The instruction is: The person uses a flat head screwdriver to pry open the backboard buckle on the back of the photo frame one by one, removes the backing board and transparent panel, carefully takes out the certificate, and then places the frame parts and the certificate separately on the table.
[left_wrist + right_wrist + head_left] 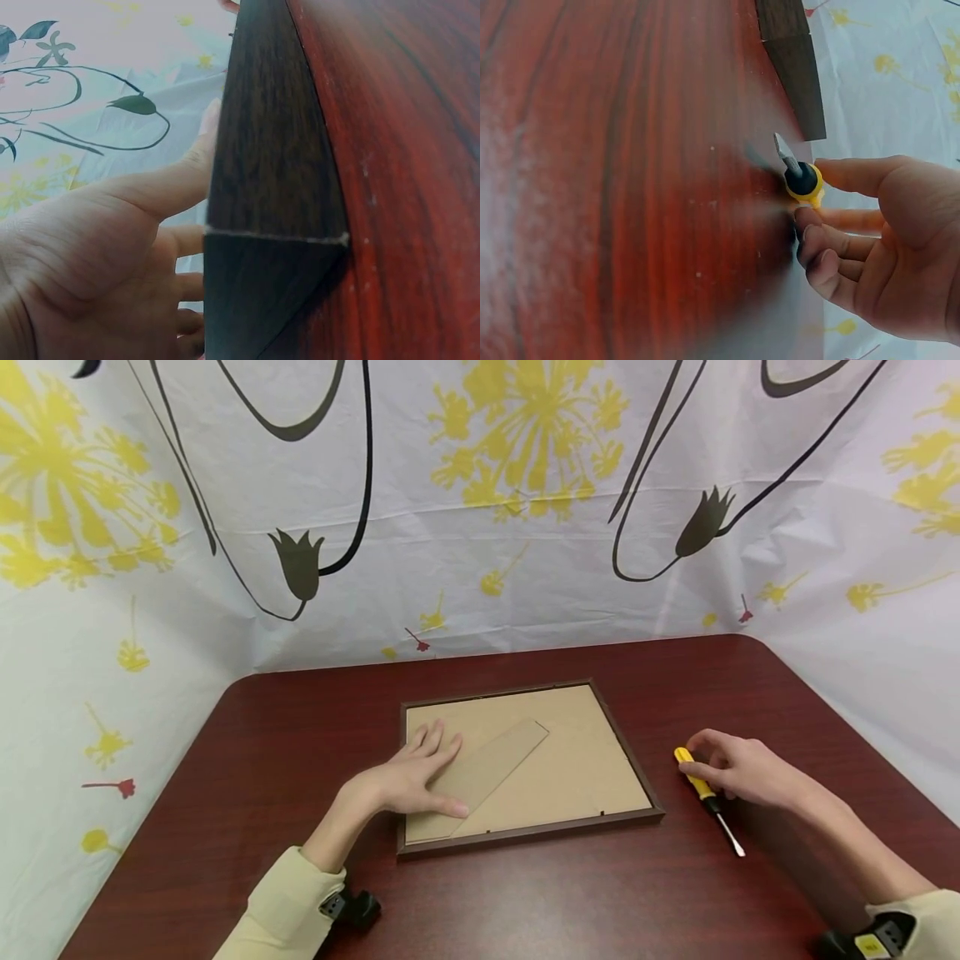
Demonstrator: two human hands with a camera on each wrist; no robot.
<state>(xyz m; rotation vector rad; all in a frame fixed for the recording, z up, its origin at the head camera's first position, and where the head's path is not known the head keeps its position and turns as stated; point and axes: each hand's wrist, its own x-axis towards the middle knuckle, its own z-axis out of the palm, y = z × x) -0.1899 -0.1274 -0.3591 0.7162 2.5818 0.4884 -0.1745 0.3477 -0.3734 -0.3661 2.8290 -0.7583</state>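
A picture frame (531, 766) lies face down with its tan backing board up and its dark brown rim around it. My left hand (416, 774) rests on the left part of that board, fingers spread and straight. In the left wrist view the palm of the left hand (97, 255) shows beside the frame's dark corner (274, 180). Right of the frame, my right hand (750, 768) pinches the yellow handle of a flat-blade screwdriver (701, 787) between thumb and fingers. The right wrist view shows the screwdriver's black collar (802, 180) and metal blade close to the tabletop.
The dark red wooden table (540, 902) has rounded far corners. A white curtain (480, 577) with yellow flowers and dark stems hangs behind it and at both sides. A flap outline (504, 768) runs slantwise across the backing board.
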